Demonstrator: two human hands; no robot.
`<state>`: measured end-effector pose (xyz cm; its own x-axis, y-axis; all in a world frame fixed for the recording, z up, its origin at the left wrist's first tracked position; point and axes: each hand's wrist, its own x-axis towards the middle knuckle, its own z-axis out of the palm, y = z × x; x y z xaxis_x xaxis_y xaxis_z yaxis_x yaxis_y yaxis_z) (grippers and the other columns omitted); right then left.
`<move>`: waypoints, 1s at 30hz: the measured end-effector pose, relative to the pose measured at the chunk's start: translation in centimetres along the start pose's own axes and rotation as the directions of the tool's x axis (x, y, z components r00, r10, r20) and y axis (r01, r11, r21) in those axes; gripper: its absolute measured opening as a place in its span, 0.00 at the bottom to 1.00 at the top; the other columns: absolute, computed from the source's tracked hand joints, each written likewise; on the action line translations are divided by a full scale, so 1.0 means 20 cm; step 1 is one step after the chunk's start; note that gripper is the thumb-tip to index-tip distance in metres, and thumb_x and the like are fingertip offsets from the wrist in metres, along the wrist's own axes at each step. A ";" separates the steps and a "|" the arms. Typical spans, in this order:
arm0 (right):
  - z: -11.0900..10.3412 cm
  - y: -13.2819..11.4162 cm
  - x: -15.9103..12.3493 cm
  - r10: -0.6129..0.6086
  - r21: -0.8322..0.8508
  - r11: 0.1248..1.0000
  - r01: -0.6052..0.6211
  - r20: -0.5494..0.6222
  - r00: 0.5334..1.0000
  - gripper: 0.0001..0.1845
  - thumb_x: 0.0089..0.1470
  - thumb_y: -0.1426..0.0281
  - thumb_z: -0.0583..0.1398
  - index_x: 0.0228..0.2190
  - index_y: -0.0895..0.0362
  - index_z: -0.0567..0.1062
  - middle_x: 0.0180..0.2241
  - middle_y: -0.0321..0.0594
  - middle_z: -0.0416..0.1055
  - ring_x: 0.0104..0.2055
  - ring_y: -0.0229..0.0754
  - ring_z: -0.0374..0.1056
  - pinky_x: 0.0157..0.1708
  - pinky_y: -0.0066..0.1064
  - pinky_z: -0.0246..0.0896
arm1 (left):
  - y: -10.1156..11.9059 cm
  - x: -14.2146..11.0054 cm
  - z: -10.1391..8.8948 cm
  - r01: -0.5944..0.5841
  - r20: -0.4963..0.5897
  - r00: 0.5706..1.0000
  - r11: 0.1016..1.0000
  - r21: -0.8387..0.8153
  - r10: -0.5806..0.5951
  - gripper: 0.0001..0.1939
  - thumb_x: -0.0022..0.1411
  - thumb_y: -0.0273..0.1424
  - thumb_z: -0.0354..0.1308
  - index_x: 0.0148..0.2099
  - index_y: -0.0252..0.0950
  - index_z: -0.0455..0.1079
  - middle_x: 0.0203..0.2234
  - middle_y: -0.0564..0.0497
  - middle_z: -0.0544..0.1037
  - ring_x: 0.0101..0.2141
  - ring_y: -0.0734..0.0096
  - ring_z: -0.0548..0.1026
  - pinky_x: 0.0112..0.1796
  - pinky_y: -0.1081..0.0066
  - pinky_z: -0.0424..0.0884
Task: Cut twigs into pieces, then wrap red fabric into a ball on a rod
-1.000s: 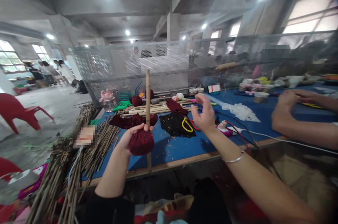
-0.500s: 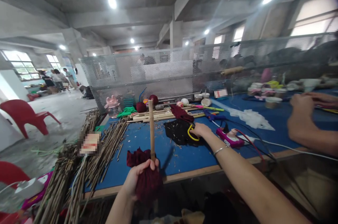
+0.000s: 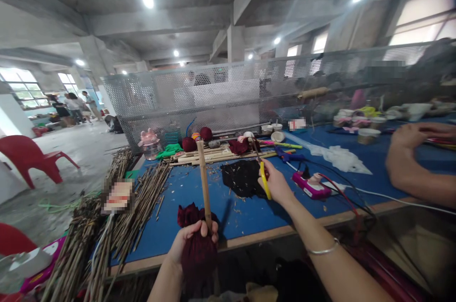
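My left hand (image 3: 185, 240) is closed around a bamboo stick (image 3: 204, 181) and a bunched dark red cloth (image 3: 197, 261) at the table's front edge. The stick stands nearly upright, with a frayed top end. In my right hand (image 3: 280, 181) are scissors with yellow handles (image 3: 264, 182), raised with the blades pointing up and away. Just left of them, a crumpled black cloth (image 3: 239, 178) lies on the blue table (image 3: 178, 212), sprinkled with small chips.
Bundles of thin twigs (image 3: 137, 221) cover the table's left side. Bamboo sticks (image 3: 188, 158) and dark red yarn balls (image 3: 205, 133) lie at the back. A purple power strip (image 3: 310, 185) with cables sits right. Another person's arm (image 3: 409, 164) reaches in there.
My right hand has lifted the scissors off the black cloth, and their blades now show. My left hand has barely moved with the stick and red cloth.
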<state>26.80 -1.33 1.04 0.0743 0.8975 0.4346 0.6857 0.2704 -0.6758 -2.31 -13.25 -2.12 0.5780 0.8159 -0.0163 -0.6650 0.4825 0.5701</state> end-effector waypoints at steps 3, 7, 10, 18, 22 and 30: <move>0.06 -0.13 -0.05 -0.019 0.133 0.991 0.016 0.019 1.000 0.33 0.39 0.77 0.53 0.51 0.56 0.59 0.34 0.40 0.69 0.30 0.38 0.66 0.33 0.30 0.63 | 0.01 0.04 0.00 0.030 0.015 0.999 0.999 -0.026 -0.030 0.13 0.58 0.32 0.51 0.24 0.31 0.67 0.33 0.47 0.68 0.31 0.70 0.69 0.37 0.68 0.62; 0.13 -0.33 -0.12 -0.078 0.298 0.954 0.045 0.099 0.992 0.28 0.47 0.68 0.54 0.51 0.55 0.56 0.36 0.40 0.67 0.31 0.38 0.66 0.32 0.31 0.64 | 0.00 0.05 0.02 0.041 0.049 0.998 0.998 -0.047 -0.039 0.14 0.58 0.33 0.50 0.24 0.31 0.68 0.33 0.47 0.69 0.31 0.68 0.69 0.36 0.67 0.62; 0.15 -0.49 -0.17 -0.222 0.229 0.953 0.198 0.087 0.971 0.34 0.45 0.62 0.60 0.53 0.56 0.56 0.44 0.47 0.65 0.42 0.45 0.65 0.42 0.38 0.62 | -0.02 0.05 0.03 0.041 0.072 0.997 0.998 -0.048 -0.037 0.14 0.58 0.33 0.50 0.24 0.31 0.68 0.33 0.47 0.70 0.31 0.68 0.69 0.35 0.68 0.62; 0.19 -0.70 -0.13 -0.273 0.102 0.956 0.273 -0.023 0.962 0.41 0.43 0.53 0.61 0.54 0.58 0.57 0.51 0.52 0.60 0.54 0.53 0.57 0.52 0.46 0.54 | -0.06 0.07 0.02 0.092 0.138 0.986 0.996 -0.004 -0.091 0.14 0.58 0.32 0.49 0.25 0.29 0.69 0.34 0.45 0.70 0.33 0.66 0.70 0.37 0.67 0.61; 0.18 -0.72 -0.11 -0.262 0.051 0.963 0.264 -0.041 0.964 0.38 0.44 0.53 0.60 0.53 0.59 0.60 0.48 0.51 0.64 0.47 0.50 0.63 0.45 0.41 0.59 | -0.05 0.07 0.01 0.083 0.128 0.988 0.997 0.012 -0.084 0.15 0.59 0.32 0.48 0.25 0.29 0.68 0.35 0.44 0.69 0.33 0.66 0.69 0.36 0.68 0.61; 0.18 -0.65 -0.06 -0.234 0.122 0.964 0.237 -0.041 0.971 0.24 0.50 0.58 0.56 0.44 0.60 0.71 0.24 0.40 0.70 0.24 0.38 0.63 0.26 0.27 0.57 | -0.04 0.07 -0.01 0.070 0.100 0.993 0.997 -0.015 -0.068 0.15 0.59 0.31 0.48 0.26 0.29 0.69 0.35 0.45 0.69 0.33 0.67 0.69 0.35 0.70 0.61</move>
<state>15.11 -4.73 7.15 -0.0584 0.7944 0.6046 0.5900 0.5160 -0.6210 -1.04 -12.54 -2.75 0.6662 0.7453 0.0267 -0.6299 0.5432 0.5551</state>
